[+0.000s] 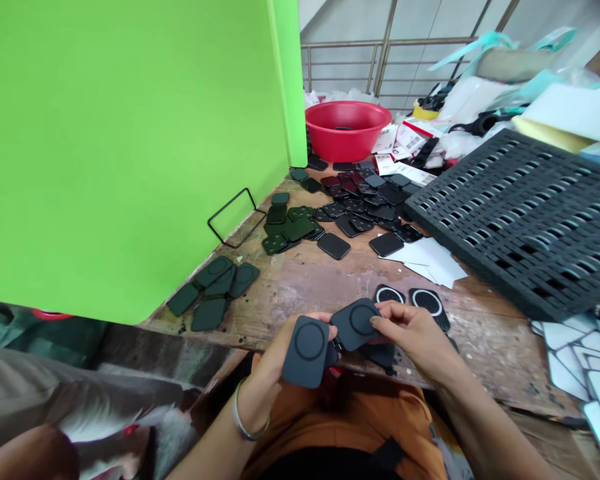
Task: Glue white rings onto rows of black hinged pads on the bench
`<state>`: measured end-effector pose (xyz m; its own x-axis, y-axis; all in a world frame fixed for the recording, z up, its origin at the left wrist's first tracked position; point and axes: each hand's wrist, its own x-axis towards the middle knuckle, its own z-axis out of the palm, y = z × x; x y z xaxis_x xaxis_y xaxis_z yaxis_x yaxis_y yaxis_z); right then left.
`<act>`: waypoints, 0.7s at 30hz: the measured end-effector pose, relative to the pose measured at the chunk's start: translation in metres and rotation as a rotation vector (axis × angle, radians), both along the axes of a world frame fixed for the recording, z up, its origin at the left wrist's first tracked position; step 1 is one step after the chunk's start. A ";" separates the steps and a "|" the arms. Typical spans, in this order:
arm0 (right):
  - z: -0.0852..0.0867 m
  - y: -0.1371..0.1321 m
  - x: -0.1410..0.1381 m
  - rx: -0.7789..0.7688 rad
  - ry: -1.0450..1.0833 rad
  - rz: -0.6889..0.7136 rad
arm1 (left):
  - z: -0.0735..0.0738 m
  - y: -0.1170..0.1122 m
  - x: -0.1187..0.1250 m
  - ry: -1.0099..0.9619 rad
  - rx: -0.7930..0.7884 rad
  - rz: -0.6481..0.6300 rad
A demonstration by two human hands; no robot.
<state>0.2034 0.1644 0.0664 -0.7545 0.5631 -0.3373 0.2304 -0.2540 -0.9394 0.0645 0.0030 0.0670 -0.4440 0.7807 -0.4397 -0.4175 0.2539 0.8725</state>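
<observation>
At the edge of a wooden table [315,287], a dark ringed panel [355,325] is pinched by the right hand [414,328], nearly closed; a second panel [305,363] is gripped in the curled left hand [273,357]. White-ringed pieces [427,303] are seen just beyond, then dark plates [334,246], then a red basin [350,141].

Left hand [274,357] and right hand [420,337] pinch, fingers [389,329] bent.
</observation>
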 end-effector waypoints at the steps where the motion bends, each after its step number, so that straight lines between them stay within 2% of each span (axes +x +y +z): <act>1: 0.000 -0.001 0.000 0.040 0.003 -0.004 | -0.002 -0.002 0.001 0.021 -0.004 0.023; 7: -0.002 -0.008 0.004 0.417 -0.033 -0.037 | -0.005 -0.001 0.000 0.068 -0.005 0.041; 14: -0.002 -0.016 0.006 0.625 -0.082 -0.039 | 0.012 0.008 0.002 0.054 0.030 -0.055; 21: -0.002 -0.019 0.006 0.948 -0.140 0.014 | 0.015 0.003 0.003 0.048 0.064 -0.049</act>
<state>0.2090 0.1458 0.0641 -0.7507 0.6393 0.1668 0.3532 0.6016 -0.7165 0.0677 0.0056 0.0821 -0.4241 0.8278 -0.3672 -0.3628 0.2162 0.9064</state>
